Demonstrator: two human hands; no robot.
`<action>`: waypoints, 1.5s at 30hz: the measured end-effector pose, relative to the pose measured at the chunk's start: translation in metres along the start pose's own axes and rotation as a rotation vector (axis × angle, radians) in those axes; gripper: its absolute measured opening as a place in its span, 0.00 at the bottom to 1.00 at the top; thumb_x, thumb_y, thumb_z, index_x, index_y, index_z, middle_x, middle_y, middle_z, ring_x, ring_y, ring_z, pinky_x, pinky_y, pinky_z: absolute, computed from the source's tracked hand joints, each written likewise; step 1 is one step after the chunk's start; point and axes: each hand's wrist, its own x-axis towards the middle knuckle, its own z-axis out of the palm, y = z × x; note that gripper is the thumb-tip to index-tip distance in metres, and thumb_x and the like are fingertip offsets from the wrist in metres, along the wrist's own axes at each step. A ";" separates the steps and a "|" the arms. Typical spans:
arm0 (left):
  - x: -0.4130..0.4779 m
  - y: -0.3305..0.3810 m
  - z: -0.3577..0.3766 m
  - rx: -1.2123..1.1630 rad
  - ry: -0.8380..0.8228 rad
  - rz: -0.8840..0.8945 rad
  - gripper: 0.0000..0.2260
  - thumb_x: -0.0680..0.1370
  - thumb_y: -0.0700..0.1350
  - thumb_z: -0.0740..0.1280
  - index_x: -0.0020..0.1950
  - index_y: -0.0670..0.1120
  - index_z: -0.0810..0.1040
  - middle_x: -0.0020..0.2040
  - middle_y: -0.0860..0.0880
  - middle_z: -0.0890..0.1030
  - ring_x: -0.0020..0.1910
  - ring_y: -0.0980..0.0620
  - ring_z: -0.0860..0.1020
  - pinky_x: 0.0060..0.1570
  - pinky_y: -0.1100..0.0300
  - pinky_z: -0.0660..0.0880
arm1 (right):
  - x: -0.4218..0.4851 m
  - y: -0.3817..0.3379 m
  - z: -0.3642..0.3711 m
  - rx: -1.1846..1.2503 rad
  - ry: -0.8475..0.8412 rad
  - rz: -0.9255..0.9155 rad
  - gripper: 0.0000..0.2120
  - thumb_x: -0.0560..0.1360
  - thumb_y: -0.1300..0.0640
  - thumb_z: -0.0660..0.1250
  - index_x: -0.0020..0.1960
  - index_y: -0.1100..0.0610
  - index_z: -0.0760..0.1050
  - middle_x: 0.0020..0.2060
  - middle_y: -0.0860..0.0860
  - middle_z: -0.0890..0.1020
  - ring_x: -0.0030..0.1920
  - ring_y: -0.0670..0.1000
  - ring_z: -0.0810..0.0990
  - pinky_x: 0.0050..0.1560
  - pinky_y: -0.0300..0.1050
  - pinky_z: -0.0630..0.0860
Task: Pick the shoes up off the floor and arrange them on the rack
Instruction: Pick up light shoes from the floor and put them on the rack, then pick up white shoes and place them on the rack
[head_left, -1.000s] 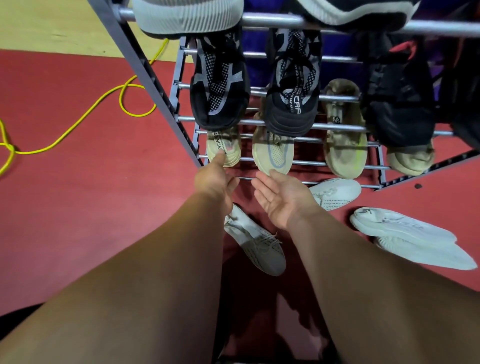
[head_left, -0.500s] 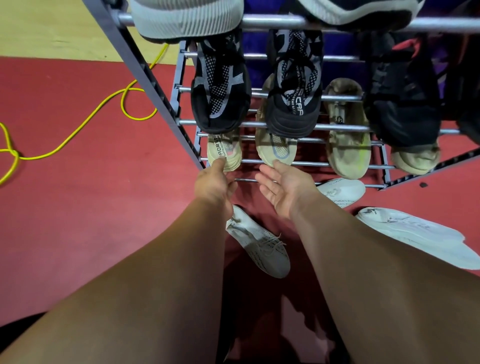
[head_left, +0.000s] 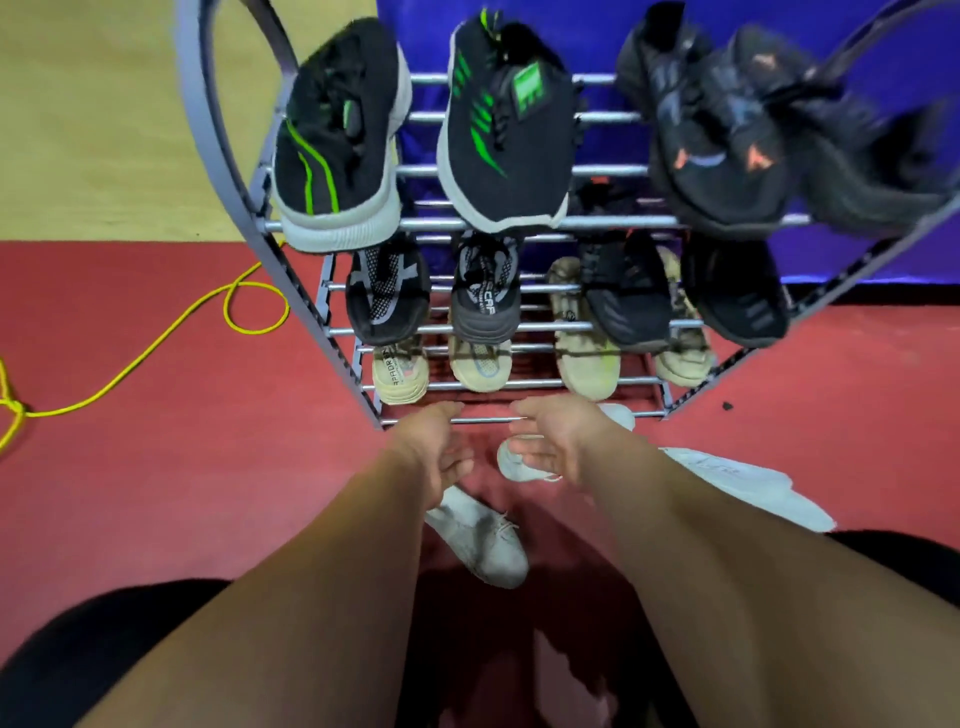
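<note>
Both empty: left hand, right hand, fingers loosely spread.

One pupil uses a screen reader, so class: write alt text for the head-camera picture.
The left hand and right hand, both empty, are held out by the bottom rail of a rack, above white shoes on a red floor. The shelves hold black shoes and beige shoes.

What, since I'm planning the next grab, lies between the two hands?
Head view: between left hand and right hand shows bare red floor, crossed by the rack's lowest bar; a white shoe pokes out under the right hand.
</note>
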 end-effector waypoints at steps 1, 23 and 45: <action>-0.010 0.003 0.005 0.067 -0.020 0.042 0.08 0.83 0.50 0.64 0.58 0.49 0.80 0.56 0.47 0.80 0.52 0.47 0.82 0.40 0.56 0.80 | -0.013 -0.003 -0.010 -0.019 -0.009 -0.028 0.05 0.82 0.54 0.64 0.52 0.54 0.78 0.53 0.53 0.83 0.48 0.55 0.83 0.41 0.43 0.77; -0.192 -0.006 0.049 0.562 -0.104 0.576 0.09 0.78 0.51 0.71 0.54 0.47 0.79 0.52 0.47 0.82 0.50 0.46 0.81 0.52 0.46 0.82 | -0.237 0.039 -0.201 -0.068 0.320 -0.433 0.04 0.77 0.59 0.69 0.47 0.59 0.76 0.38 0.55 0.78 0.37 0.55 0.77 0.40 0.47 0.74; -0.103 -0.037 0.159 1.428 -0.203 0.722 0.23 0.80 0.53 0.64 0.73 0.44 0.71 0.69 0.43 0.77 0.66 0.42 0.75 0.59 0.55 0.71 | -0.130 0.065 -0.226 -0.728 0.436 -0.224 0.17 0.79 0.53 0.66 0.63 0.62 0.79 0.60 0.59 0.82 0.61 0.61 0.79 0.61 0.50 0.76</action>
